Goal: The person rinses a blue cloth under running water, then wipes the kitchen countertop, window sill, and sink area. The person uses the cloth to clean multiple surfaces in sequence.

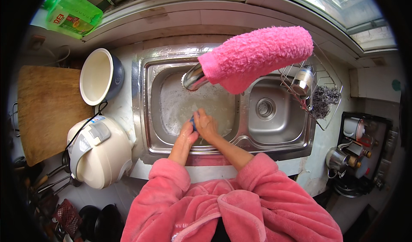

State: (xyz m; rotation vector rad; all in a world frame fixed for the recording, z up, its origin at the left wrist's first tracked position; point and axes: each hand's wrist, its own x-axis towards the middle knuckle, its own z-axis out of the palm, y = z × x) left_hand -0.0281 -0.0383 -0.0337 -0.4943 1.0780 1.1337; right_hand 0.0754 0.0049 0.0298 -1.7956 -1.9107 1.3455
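Both hands are together over the near part of the left basin of a stainless steel sink (pixel 147 107). Between my left hand (pixel 188 132) and my right hand (pixel 205 123) is a small blue item (pixel 193 123), mostly covered by the fingers; its kind cannot be told. Cloudy, foamy water (pixel 173 103) fills the basin bottom below them. Above hangs a chrome faucet spout (pixel 195 77), its upper part wrapped in a fluffy pink cloth cover (pixel 260 55).
Left of the sink are a blue-and-cream pot (pixel 96 78), a cream rice cooker (pixel 103 152) and a wooden cutting board (pixel 48 110). A wire rack (pixel 334 81) with a steel scourer (pixel 323 102) stands right. A green detergent bottle (pixel 74 15) is at back left.
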